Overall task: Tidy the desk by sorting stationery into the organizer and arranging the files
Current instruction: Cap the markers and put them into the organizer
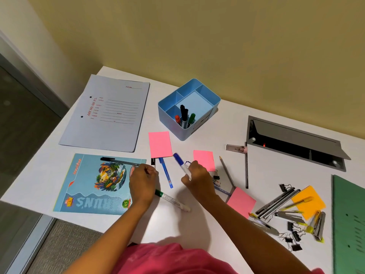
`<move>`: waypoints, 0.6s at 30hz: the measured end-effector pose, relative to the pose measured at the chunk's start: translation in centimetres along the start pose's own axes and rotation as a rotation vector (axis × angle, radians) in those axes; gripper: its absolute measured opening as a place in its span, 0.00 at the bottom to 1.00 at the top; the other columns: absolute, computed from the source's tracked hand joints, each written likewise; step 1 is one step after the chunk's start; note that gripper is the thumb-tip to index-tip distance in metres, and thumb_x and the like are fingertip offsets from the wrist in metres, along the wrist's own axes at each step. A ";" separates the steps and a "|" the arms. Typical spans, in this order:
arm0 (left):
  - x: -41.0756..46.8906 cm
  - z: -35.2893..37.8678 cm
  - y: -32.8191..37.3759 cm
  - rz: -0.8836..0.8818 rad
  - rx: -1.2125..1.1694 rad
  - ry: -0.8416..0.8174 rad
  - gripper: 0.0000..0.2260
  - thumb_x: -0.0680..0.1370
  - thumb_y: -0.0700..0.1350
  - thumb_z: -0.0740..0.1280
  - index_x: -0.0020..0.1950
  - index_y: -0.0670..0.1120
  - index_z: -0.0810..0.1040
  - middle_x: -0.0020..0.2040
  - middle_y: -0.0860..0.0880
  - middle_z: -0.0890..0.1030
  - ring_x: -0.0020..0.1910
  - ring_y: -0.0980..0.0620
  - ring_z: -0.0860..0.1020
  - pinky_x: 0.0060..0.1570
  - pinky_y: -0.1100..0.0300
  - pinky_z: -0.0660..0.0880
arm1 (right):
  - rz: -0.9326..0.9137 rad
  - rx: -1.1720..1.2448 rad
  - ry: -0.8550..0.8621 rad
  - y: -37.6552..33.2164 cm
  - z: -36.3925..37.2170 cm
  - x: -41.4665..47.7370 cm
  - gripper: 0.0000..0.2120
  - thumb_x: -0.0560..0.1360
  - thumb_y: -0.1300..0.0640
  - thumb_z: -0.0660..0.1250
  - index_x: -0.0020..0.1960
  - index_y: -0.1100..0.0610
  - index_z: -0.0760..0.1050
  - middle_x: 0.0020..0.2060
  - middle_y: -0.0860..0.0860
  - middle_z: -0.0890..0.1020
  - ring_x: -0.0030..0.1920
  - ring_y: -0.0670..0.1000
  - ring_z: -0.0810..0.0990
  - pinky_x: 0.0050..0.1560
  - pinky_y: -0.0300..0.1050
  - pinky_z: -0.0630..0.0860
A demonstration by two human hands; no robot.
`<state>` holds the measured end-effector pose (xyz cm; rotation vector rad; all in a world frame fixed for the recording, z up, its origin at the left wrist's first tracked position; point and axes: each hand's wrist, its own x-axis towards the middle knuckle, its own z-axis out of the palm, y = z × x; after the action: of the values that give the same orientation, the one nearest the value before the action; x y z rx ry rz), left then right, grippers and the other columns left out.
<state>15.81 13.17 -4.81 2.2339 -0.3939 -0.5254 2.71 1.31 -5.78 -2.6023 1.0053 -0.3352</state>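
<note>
Two markers on the go. Right hand (pixel 197 175) grip closed round blue marker (pixel 180 163), cap aimed up-left toward organizer (pixel 205 97). Left hand (pixel 143 180) curled on what looks like black-capped marker (pixel 153 162), fist hides most of it. Three markers already upright in near slot. Plan: drop mine cap-up in same slot, one at a time, no nudging box. Green marker (pixel 171 200) on surface (pixel 227 123) by left wrist, probably next.

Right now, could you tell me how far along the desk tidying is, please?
Early stage. Done: a few markers stand in one compartment of the blue organizer. In hand: the right hand holds a blue marker; the left hand grips a black-capped marker. Left: the blue pen, pink notes, pencils, binder clips, and the grey file, picture book and green file lie scattered.
</note>
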 end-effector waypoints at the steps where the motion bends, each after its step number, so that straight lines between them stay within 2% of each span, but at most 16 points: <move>1: 0.2 -0.1 -0.2 -0.003 -0.014 0.000 0.01 0.75 0.41 0.67 0.44 0.46 0.78 0.44 0.48 0.80 0.45 0.47 0.77 0.46 0.52 0.74 | 0.009 0.068 0.059 0.1 -0.3 0.2 0.11 0.61 0.64 0.74 0.40 0.64 0.75 0.30 0.55 0.73 0.27 0.47 0.68 0.25 0.32 0.65; 4: 0.3 -0.4 -0.8 0.003 -0.005 -0.026 0.01 0.74 0.40 0.69 0.44 0.45 0.77 0.44 0.47 0.80 0.45 0.46 0.78 0.46 0.51 0.75 | 0.043 0.378 0.196 -0.6 -2.8 1.8 0.04 0.70 0.60 0.64 0.43 0.60 0.71 0.30 0.53 0.71 0.29 0.47 0.66 0.28 0.36 0.67; 6: 0.1 -0.4 -1.2 -0.009 0.026 -0.050 0.03 0.73 0.42 0.71 0.43 0.47 0.77 0.44 0.48 0.80 0.45 0.46 0.78 0.47 0.48 0.75 | 0.186 0.660 0.154 -1.4 -4.9 3.6 0.06 0.72 0.55 0.63 0.42 0.51 0.66 0.30 0.52 0.67 0.29 0.51 0.66 0.31 0.44 0.70; 8: -0.3 -0.4 -1.6 -0.029 0.082 -0.064 0.05 0.72 0.44 0.72 0.44 0.49 0.77 0.44 0.49 0.79 0.45 0.46 0.78 0.48 0.46 0.75 | 0.301 0.824 0.094 -2.0 -6.6 5.5 0.08 0.74 0.56 0.65 0.42 0.49 0.66 0.31 0.57 0.68 0.32 0.53 0.67 0.36 0.47 0.73; 10: -0.5 -0.4 -1.9 -0.039 0.108 -0.074 0.07 0.71 0.44 0.73 0.45 0.49 0.77 0.45 0.47 0.78 0.46 0.45 0.77 0.47 0.46 0.75 | 0.290 0.774 0.150 -2.8 -8.3 7.2 0.05 0.76 0.61 0.66 0.46 0.55 0.69 0.36 0.60 0.75 0.34 0.54 0.73 0.40 0.46 0.78; 13: -0.6 -0.3 -2.4 -0.044 0.120 -0.093 0.08 0.71 0.43 0.73 0.47 0.47 0.78 0.46 0.44 0.77 0.46 0.43 0.76 0.47 0.46 0.75 | 0.239 0.596 0.251 -3.5 -10.0 9.4 0.05 0.77 0.59 0.66 0.51 0.61 0.73 0.41 0.57 0.80 0.41 0.50 0.80 0.44 0.36 0.79; 16: -0.7 -0.2 -2.6 -0.053 0.117 -0.105 0.09 0.71 0.43 0.73 0.48 0.46 0.77 0.46 0.44 0.77 0.46 0.44 0.76 0.48 0.48 0.75 | 0.270 0.446 0.232 -3.2 -9.2 11.3 0.10 0.78 0.55 0.63 0.53 0.62 0.74 0.45 0.56 0.81 0.44 0.50 0.81 0.47 0.42 0.81; 18: -0.7 -0.2 -2.5 -0.046 0.108 -0.108 0.09 0.71 0.42 0.73 0.48 0.46 0.77 0.46 0.43 0.77 0.46 0.44 0.76 0.47 0.50 0.74 | 0.268 0.365 0.209 -3.2 -8.7 11.9 0.13 0.79 0.53 0.62 0.57 0.62 0.72 0.49 0.57 0.81 0.48 0.52 0.81 0.47 0.41 0.79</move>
<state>15.60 15.21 -6.46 2.3296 -0.4368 -0.6651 10.33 -6.51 4.61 -2.1101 1.2158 -0.6627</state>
